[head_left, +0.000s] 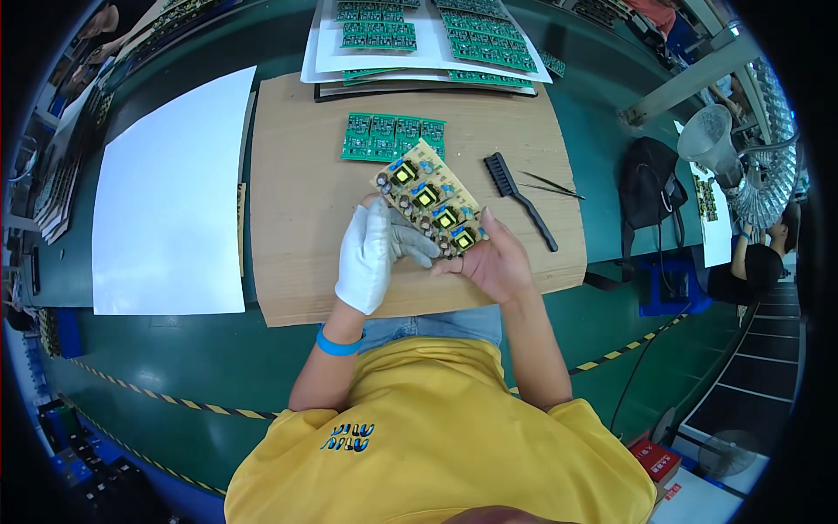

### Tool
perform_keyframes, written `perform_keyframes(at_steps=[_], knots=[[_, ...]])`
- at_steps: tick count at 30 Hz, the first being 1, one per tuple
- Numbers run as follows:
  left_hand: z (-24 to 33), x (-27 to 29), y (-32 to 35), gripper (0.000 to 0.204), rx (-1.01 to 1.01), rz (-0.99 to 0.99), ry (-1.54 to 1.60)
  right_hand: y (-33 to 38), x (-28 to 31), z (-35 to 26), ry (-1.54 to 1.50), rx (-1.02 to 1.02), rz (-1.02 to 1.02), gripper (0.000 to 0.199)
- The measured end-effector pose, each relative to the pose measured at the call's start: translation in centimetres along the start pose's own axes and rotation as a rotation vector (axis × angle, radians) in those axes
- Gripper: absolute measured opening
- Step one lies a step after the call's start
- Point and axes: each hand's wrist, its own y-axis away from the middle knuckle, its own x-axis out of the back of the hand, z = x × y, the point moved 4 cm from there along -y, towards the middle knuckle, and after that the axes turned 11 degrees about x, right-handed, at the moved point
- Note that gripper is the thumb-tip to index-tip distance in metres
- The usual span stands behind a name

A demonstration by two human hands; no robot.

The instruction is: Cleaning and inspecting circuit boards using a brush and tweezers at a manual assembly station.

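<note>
A tan circuit board (460, 189) with a row of several yellow-and-black transformers, blue parts and capacitors is held up, tilted, over the cardboard sheet (301, 201). My right hand (502, 266), bare, grips its lower right end between thumb and fingers. At its lower left edge is my left hand (367, 258), in a white glove with greyed fingers, closed against the board; the exact finger contact is partly hidden. Just behind lies a green circuit board panel (369, 140), partly covered by the tan board. To the right rest a black brush (524, 203) and dark tweezers (550, 184).
White sheets (428, 61) bearing several green panels are stacked at the back. A large white board (175, 201) lies left on the green table. On the right are a black bag (648, 188), a metal post (690, 87) and a blue stool (672, 288). Other people sit around.
</note>
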Motion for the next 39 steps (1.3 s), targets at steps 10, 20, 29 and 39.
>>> perform_keyframes(at_steps=[10,20,29,39], knots=[[0.0,0.2,0.1,0.043,0.024,-0.058,0.096,-0.2,0.8,0.5,-0.210,-0.066,0.030,0.066],[0.3,0.2,2.0,0.047,-0.036,-0.014,-0.172,0.3,0.1,-0.7,-0.120,-0.075,-0.015,0.062],[14.4,-7.0,0.6,0.025,-0.558,0.261,-1.282,-2.1,2.1,-12.8,0.610,0.307,-0.159,0.054],[10.9,-8.0,-15.5,0.031,-0.831,0.210,-1.371,-8.9,6.2,-15.4,1.926,0.557,-0.405,0.040]])
